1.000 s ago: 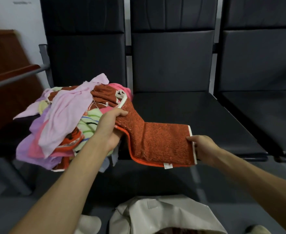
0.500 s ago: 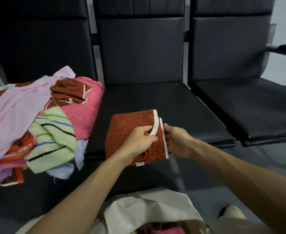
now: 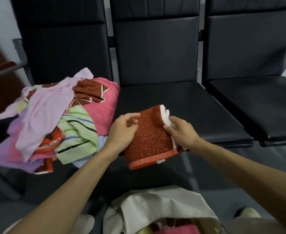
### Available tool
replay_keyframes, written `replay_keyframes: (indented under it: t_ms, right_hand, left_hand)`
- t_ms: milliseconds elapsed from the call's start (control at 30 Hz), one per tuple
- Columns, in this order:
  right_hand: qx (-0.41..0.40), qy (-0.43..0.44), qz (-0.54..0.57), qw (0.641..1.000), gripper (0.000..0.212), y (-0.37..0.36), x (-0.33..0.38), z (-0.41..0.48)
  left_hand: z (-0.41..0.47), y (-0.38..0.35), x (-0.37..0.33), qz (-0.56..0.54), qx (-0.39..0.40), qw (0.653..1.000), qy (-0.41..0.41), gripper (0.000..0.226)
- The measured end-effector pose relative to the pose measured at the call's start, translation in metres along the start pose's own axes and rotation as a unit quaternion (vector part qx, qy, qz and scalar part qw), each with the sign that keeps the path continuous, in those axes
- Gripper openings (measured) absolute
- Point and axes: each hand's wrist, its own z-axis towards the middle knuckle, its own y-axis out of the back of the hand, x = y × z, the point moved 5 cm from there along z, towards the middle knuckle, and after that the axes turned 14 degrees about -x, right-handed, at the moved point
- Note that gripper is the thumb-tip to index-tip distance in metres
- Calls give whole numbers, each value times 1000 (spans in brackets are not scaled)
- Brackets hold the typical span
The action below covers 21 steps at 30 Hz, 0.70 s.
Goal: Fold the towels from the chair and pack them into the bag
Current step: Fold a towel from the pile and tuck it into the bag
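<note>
Rust-red terry, folded over on itself, sits dead centre: the red towel (image 3: 149,137) is held just above the front edge of the middle chair seat (image 3: 181,105), its orange hem running along the bottom with a small white tag at about 5 o'clock of the cloth; the right hand (image 3: 181,132) is at 3 o'clock of the towel, fingers curled and pinched on the white-trimmed edges stacked there, thumb on top, a firm grip; the left hand (image 3: 122,130) lies at 9 o'clock of it, half open, palm and thumb against the cloth while the fingers are loosely spread and lifted over the top face, touching rather than clamping; whether anything is pinched beneath that palm I cannot tell; off at 9 o'clock of the view the pile of towels (image 3: 54,119) covers the left chair seat, a pale lilac one draped on top, a pink one toward the middle chair, a green striped one hanging off the front, another rust-red one at the crest; down at 6 o'clock, between the forearms, the white bag (image 3: 159,203) stands open on the floor, pink and red cloth already showing inside its mouth.
</note>
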Motion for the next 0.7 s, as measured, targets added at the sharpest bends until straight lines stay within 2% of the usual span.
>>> replay_keyframes:
  t_ms: [100, 167, 233, 267, 300, 400, 433, 567, 633, 700]
  right_hand:
    - [52, 68, 9, 996, 21, 7, 16, -3]
    - [103, 116, 17, 988, 26, 10, 27, -9]
    - [142, 153, 18, 978, 28, 13, 35, -14]
    - [157, 159, 24, 974, 27, 14, 36, -18]
    - [169, 152, 32, 973, 25, 16, 36, -22]
    - [188, 121, 34, 974, 16, 19, 30, -35]
    - [194, 112, 16, 974, 13, 20, 26, -41]
    - [210, 58, -69, 973, 11, 15, 1, -64]
    - [248, 44, -128, 959, 12, 4, -18, -78]
    - [301, 21, -172, 938, 15, -12, -40, -93]
  left_hand:
    - [7, 22, 1, 34, 19, 998, -58, 71]
    - [4, 31, 0, 67, 87, 991, -77, 96]
    - [-3, 35, 8, 72, 162, 983, -45, 107]
    - [-7, 36, 14, 59, 199, 978, -13, 103]
    - [-13, 37, 19, 42, 234, 971, 12, 89]
    - [-35, 32, 30, 33, 271, 962, 5, 20]
    - [-43, 28, 34, 36, 269, 962, 0, 7]
    - [-84, 8, 55, 42, 285, 958, 8, 8]
    - [-108, -3, 79, 39, 309, 949, 53, 8]
    - [-133, -15, 108, 42, 325, 940, 98, 22]
